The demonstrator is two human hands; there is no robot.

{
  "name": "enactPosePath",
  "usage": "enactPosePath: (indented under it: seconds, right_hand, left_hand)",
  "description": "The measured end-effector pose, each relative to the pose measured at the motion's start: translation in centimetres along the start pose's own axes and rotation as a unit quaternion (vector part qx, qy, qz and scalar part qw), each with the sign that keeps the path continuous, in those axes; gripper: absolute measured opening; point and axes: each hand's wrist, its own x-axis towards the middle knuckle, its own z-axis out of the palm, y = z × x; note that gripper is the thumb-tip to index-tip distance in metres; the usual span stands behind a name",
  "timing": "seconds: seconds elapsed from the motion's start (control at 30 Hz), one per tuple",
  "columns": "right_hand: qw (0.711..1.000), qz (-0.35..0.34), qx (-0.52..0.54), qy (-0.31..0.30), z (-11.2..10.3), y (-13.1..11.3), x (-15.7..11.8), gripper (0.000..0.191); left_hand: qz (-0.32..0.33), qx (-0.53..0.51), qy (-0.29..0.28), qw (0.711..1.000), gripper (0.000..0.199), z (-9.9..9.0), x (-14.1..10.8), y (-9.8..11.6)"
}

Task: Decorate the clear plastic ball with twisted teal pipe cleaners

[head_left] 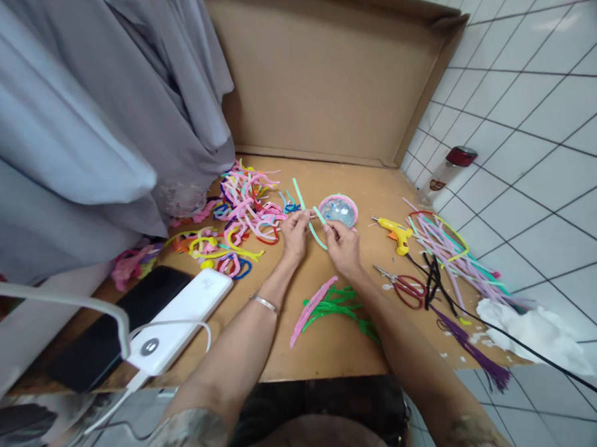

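My left hand [296, 235] pinches a mint-green pipe cleaner [298, 194], which sticks up past the fingertips and curves down below them. Close beside it, my right hand [343, 249] is closed on a mint-green pipe cleaner end [319, 215]. Whether both ends belong to one piece, I cannot tell. Just behind my right hand is a clear, shiny dome [338, 210] with a pink rim. Between my forearms lie a pink pipe cleaner bundle [313, 311] and green pipe cleaners [333, 305].
A tangle of coloured pipe cleaners [242, 200] covers the back left. A white power bank [183, 319] and black phone [128, 319] lie front left. To the right are a yellow glue gun [397, 234], red-handled scissors [408, 290], lilac pipe cleaners [442, 249] and a bottle [446, 174]. Cardboard [321, 75] stands behind.
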Motion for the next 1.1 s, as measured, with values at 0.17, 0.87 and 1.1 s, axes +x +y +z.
enactPosePath:
  seconds: [0.17,0.87,1.1]
  right_hand:
    - [0.999,0.001,-0.052,-0.004,0.2,0.7,-0.2,0.025]
    - [0.992,-0.044,-0.036,0.109,-1.5,4.7,4.5,0.056]
    - [0.987,-0.053,-0.151,-0.017,-1.7,4.0,3.2,0.058]
  left_hand:
    - [0.033,0.024,-0.071,0.997,0.036,0.3,-0.6,0.4]
    - [-0.152,-0.17,0.072,0.971,0.036,1.1,0.1,0.4]
    - [-0.189,-0.23,0.091,0.951,0.035,0.8,0.5,0.8]
